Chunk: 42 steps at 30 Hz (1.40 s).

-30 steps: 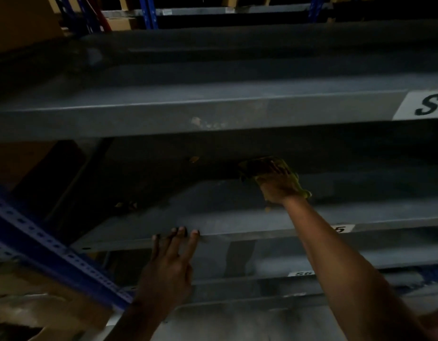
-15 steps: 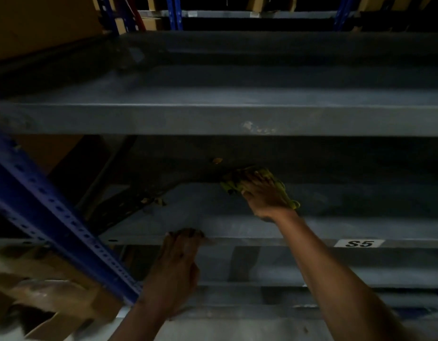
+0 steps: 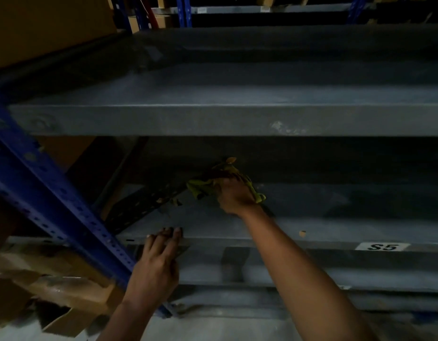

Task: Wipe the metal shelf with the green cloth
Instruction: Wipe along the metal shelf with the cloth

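A grey metal shelf (image 3: 336, 227) labelled S5 runs across the middle of the view, dim and dusty. My right hand (image 3: 234, 196) reaches deep into it and presses a crumpled green cloth (image 3: 200, 188) against the back left part of the shelf surface. The cloth bunches out to the left and right of my fingers. My left hand (image 3: 156, 264) rests on the shelf's front lip, fingertips hooked over the edge, holding nothing.
A blue perforated upright (image 3: 53, 205) slants down the left side. Another grey shelf (image 3: 213, 119) sits above, more shelves below. Torn cardboard (image 3: 40, 299) lies at lower left. Small dry debris bits (image 3: 302, 233) lie on the shelf; a dark perforated brace (image 3: 144, 205) crosses its left end.
My right hand and the cloth have slid leftward along the back of the shelf. The view has shifted left, bringing the blue upright in. My left hand stays on the shelf's front edge.
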Available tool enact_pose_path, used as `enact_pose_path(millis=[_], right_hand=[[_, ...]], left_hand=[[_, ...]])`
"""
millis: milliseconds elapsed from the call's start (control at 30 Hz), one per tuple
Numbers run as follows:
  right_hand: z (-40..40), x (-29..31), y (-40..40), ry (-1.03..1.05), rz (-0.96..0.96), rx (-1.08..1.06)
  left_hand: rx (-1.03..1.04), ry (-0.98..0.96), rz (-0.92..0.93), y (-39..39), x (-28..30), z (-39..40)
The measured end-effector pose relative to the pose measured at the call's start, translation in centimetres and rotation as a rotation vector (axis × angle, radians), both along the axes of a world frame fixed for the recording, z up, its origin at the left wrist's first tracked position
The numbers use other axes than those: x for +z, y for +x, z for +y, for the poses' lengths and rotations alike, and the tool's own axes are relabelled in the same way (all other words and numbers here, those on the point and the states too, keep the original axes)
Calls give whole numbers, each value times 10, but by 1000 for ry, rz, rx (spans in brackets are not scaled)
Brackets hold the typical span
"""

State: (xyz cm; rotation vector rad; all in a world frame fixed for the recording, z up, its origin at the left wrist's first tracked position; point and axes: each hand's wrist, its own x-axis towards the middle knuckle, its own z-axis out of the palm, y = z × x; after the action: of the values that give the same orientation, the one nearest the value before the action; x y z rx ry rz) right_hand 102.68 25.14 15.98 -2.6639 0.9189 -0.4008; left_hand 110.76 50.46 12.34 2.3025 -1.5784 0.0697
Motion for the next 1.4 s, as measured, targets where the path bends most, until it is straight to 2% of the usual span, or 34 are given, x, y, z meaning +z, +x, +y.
enact_pose_path(millis=[167, 333, 400, 500, 567, 700, 767, 867, 933, 1000, 1067, 1167, 1233, 1400], right_hand=[[-11, -1, -19, 47, -81, -137], [-24, -3, -37, -22, -137, -215], [-37, -12, -31, -72, -118, -257], [-53, -9, -14, -32, -156, -336], [-48, 7, -1, 9, -164, -304], [-36, 16, 9, -79, -166, -325], [-36, 9, 4, -112, -130, -273], [-28, 1, -6, -145, -24, -71], [-11, -7, -14, -99, 51, 59], [7, -14, -24, 18, 35, 158], [13, -18, -31, 88, -50, 174], [11, -9, -24, 87, -151, 58], [16, 2, -15, 59, -121, 35], [44, 3, 21, 217, -3, 189]], left_hand=[[-26, 24, -2, 6, -7, 2], [4, 24, 36, 5, -14, -1], [13, 12, 44, 3, -11, -2], [5, -1, 40, 1, -6, -3], [0, -2, 19, 3, -5, -3], [-11, 4, 17, 6, -3, -3], [-15, 3, 15, 4, -3, -3], [-20, -15, 19, 2, -2, -3], [-17, -11, 27, 2, -3, -3], [-20, 2, 34, 3, -4, -2], [-31, 9, 42, 4, -4, -1], [-42, 5, 33, 4, -1, -1], [-50, 9, 31, 4, 2, 1], [-78, 6, 37, 7, 5, 3]])
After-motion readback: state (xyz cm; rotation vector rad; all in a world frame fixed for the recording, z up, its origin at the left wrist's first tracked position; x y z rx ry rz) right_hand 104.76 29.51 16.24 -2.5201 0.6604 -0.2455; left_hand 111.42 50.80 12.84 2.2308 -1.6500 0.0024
